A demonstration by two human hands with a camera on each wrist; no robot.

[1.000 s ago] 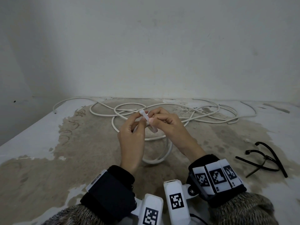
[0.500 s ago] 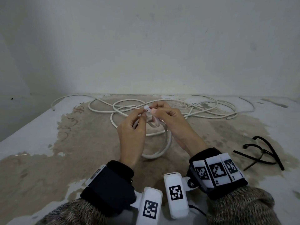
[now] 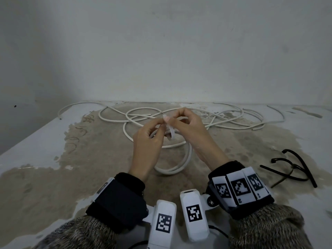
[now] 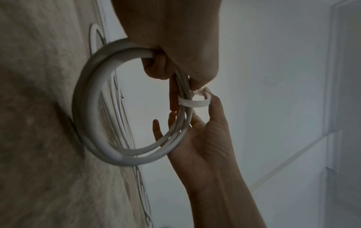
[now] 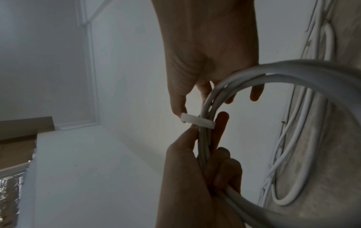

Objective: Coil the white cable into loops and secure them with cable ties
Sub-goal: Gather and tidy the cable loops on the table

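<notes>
Head view showing two hands raised above the worktop [image 3: 45, 144], meeting at one white cable tie [image 3: 171, 135]. Counting one white cable [image 3: 179, 115], most of it sprawling in loose curves along the far side of the worktop, its near part gathered into one coil [image 3: 172, 170] of about three turns. Hanging below the hands, coil standing on edge, lowest arc close to the worktop; contact not clear. Lying well apart to the right, a small tangle of black cable ties [image 3: 296, 168], number not clear.

Left wrist view adding what the head view is hiding: left hand [image 4: 175, 38] gripping the gathered turns of the coil [image 4: 87, 108] with curled fingers, thumb tip at the head of the cable tie [image 4: 195, 104]. Also showing the right hand [image 4: 201, 138] palm open behind the coil, fingers spread loosely, thumb pressing the outside of the tie's loop.

Right wrist view showing the right hand [image 5: 205, 54] from behind, thumb tip touching one end of the cable tie [image 5: 197, 121], and the left hand [image 5: 191, 177] clasping the bundle just below. Tie band crossing the strands of the coil [image 5: 312, 69] at right angles, wrapping them in a slack loop, not drawn tight.
</notes>
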